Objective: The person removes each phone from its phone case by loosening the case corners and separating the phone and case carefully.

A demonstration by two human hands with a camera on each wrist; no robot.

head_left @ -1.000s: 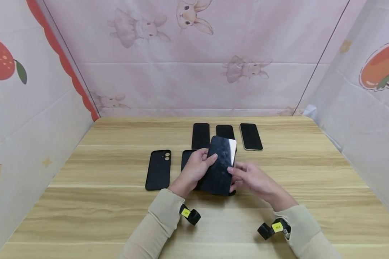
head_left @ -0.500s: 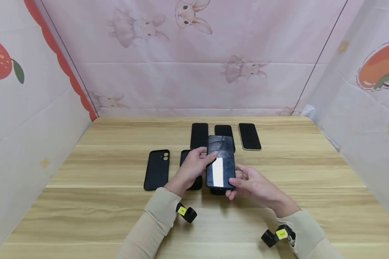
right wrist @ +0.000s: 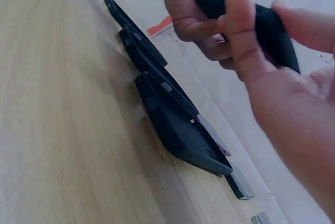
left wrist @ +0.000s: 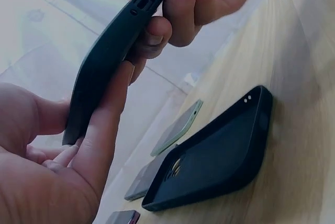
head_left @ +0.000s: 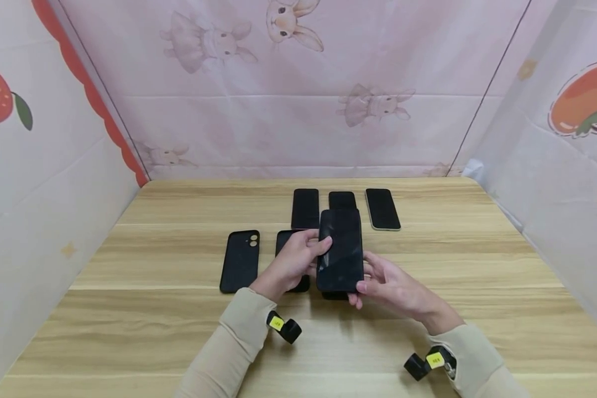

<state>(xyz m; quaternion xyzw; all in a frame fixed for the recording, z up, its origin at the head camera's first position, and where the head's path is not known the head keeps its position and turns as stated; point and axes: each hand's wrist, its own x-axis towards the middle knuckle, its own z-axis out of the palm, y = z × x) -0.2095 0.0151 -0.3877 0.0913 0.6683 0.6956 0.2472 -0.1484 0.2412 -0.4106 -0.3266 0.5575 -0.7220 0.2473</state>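
A black phone in a black case (head_left: 340, 251) is held above the table, its dark screen facing up. My left hand (head_left: 293, 260) grips its left edge, thumb on the front and fingers behind. At the lower right corner, my right hand (head_left: 395, 287) pinches it between thumb and fingers. The left wrist view shows port and speaker cutouts on the case's end. Under the held phone lies an empty black phone case (left wrist: 214, 161), mostly hidden in the head view. Two more black cases (head_left: 240, 261) lie to its left, one (head_left: 284, 243) partly behind my left hand.
Three phones lie in a back row on the wooden table (head_left: 154, 342): a left one (head_left: 305, 209), a middle one (head_left: 342, 200) partly covered by the held phone, and a light-edged right one (head_left: 383, 209). Printed cloth walls (head_left: 298, 138) enclose the back and sides.
The tilted phone has been turned straighter and moved slightly; its screen reflection has shifted and faded. My right hand has slid down to the phone's lower right corner. My left hand keeps its grip.
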